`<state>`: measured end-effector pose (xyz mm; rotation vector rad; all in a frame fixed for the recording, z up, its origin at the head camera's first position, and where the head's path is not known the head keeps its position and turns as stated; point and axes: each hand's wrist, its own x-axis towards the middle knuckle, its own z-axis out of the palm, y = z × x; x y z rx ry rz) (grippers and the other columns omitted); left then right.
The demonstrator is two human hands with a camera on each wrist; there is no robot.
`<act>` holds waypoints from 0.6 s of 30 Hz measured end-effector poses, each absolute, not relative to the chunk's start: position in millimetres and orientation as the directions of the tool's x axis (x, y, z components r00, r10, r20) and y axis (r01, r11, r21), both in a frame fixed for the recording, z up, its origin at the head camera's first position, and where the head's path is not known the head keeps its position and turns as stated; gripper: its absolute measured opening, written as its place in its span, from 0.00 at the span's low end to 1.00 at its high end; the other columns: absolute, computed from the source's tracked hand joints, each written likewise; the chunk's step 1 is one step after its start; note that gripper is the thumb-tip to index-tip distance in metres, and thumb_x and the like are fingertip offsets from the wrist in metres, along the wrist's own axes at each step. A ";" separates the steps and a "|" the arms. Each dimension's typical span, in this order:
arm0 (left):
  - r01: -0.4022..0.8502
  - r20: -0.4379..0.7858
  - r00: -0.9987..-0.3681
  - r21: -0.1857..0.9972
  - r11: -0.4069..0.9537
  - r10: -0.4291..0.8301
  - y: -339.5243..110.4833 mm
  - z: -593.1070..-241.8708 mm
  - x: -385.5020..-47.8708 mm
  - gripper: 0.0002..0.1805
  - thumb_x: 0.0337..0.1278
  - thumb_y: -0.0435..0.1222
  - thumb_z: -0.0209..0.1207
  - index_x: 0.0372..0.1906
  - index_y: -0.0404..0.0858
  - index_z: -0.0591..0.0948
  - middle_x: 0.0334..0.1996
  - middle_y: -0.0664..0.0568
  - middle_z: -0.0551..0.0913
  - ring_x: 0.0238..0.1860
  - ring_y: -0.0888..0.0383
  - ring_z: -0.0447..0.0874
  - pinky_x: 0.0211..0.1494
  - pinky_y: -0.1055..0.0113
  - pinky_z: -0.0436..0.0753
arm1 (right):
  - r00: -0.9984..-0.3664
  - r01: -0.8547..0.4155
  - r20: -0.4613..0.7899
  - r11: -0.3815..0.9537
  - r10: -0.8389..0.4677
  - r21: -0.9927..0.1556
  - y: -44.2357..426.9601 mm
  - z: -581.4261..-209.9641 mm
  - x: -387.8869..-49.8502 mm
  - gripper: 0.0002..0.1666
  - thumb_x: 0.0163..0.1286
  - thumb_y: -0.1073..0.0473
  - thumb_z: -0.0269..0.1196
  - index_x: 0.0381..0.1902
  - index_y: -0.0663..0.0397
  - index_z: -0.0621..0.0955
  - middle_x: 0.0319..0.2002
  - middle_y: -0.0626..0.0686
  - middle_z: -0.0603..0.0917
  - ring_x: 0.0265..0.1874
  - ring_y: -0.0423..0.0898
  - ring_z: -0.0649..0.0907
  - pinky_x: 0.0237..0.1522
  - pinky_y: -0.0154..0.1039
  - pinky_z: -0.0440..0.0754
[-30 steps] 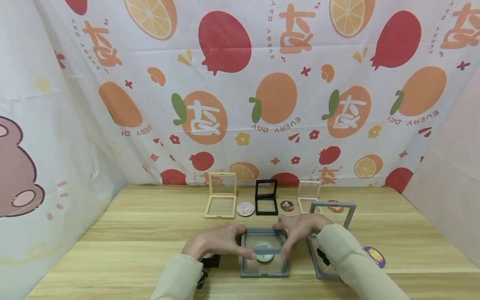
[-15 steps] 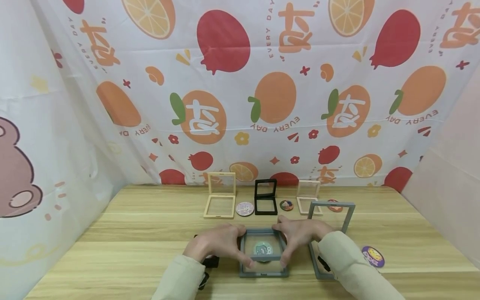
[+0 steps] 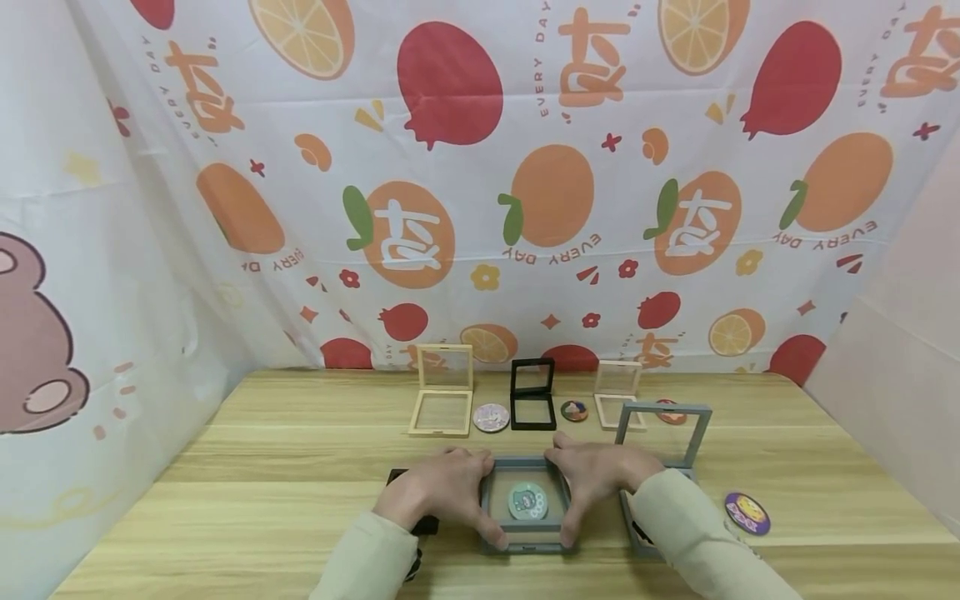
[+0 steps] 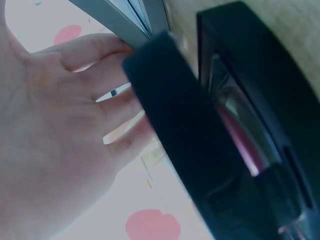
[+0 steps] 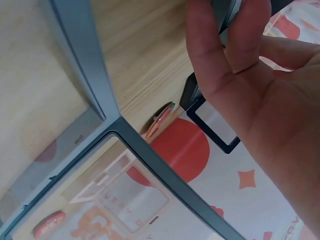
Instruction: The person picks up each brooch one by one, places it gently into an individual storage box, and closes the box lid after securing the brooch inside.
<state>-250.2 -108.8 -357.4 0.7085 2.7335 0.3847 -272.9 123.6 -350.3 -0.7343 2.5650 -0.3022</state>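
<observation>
In the head view, a grey hinged display frame [image 3: 529,548] lies at the front middle of the table, its lid tilted low over the base. A round green badge [image 3: 528,501] shows between its clear films. My left hand [image 3: 447,492] grips the frame's left side, thumb near the front corner and fingers at the back. On the right side my right hand [image 3: 596,475] grips it likewise. Beside my left hand stands a black frame [image 4: 175,130], partly hidden in the head view, with something pinkish inside. A second grey frame [image 3: 666,408] stands opened under my right forearm.
A purple and yellow badge [image 3: 747,512] lies at the right. Along the back stand an opened cream frame [image 3: 441,433], a small black frame [image 3: 533,426] and a whitish frame [image 3: 619,364]. Between them lie a pale badge [image 3: 491,418], a multicoloured badge [image 3: 574,411] and an orange-red badge [image 3: 671,412].
The grey frame's lid has swung down toward its base, its front edge coming nearer to me. Both thumbs have moved down with it, and the badge now shows whole through the lid.
</observation>
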 end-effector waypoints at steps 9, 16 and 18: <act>0.528 -0.158 -0.810 0.220 0.820 0.565 -105.1 -358.8 -248.9 0.58 0.32 0.63 0.78 0.66 0.27 0.75 0.65 0.42 0.77 0.63 0.49 0.77 0.71 0.52 0.65 | -0.772 -0.472 -0.341 0.843 -0.536 -0.257 120.3 -349.3 -269.5 0.50 0.37 0.45 0.85 0.57 0.56 0.76 0.42 0.44 0.70 0.39 0.41 0.76 0.50 0.39 0.79; 0.535 -0.127 -0.819 0.183 0.824 0.560 -103.1 -358.8 -244.9 0.61 0.27 0.62 0.80 0.65 0.26 0.75 0.62 0.41 0.79 0.61 0.49 0.79 0.71 0.53 0.65 | -0.770 -0.496 -0.321 0.834 -0.551 -0.243 117.0 -351.5 -265.2 0.48 0.37 0.45 0.85 0.54 0.56 0.76 0.41 0.44 0.70 0.38 0.40 0.74 0.49 0.38 0.79; 0.539 -0.113 -0.821 0.170 0.825 0.559 -102.3 -359.5 -243.5 0.62 0.25 0.62 0.81 0.65 0.25 0.75 0.62 0.40 0.80 0.61 0.48 0.79 0.71 0.53 0.65 | -0.770 -0.502 -0.315 0.832 -0.554 -0.237 116.6 -352.6 -264.5 0.48 0.36 0.45 0.85 0.53 0.56 0.75 0.42 0.45 0.70 0.38 0.40 0.74 0.49 0.38 0.79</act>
